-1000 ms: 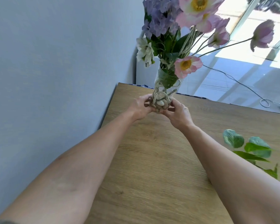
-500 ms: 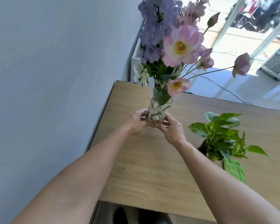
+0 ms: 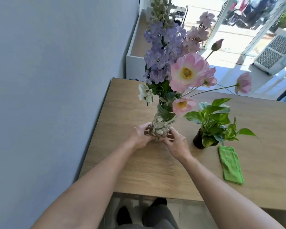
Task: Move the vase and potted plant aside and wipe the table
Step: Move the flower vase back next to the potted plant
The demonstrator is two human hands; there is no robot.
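Note:
A clear glass vase [image 3: 162,124] filled with pebbles and tall pink, purple and white flowers stands upright on the wooden table [image 3: 139,171], near its left edge. My left hand [image 3: 139,135] grips its base from the left and my right hand [image 3: 176,143] holds it from the right. To the right of the vase stands a small potted plant [image 3: 211,124] with green leaves in a dark pot. A folded green cloth [image 3: 230,165] lies flat just in front of that pot.
A blue-grey wall [image 3: 48,96] runs close along the table's left edge. Behind the table is a white ledge [image 3: 135,52], then glass doors with a white appliance [image 3: 274,52] outside. My legs and shoes [image 3: 139,212] show below the table's near edge.
The view has pulled back and tilted down, bringing the potted plant and green cloth fully into sight. The vase, held in both hands, now sits lower and nearer me on the table.

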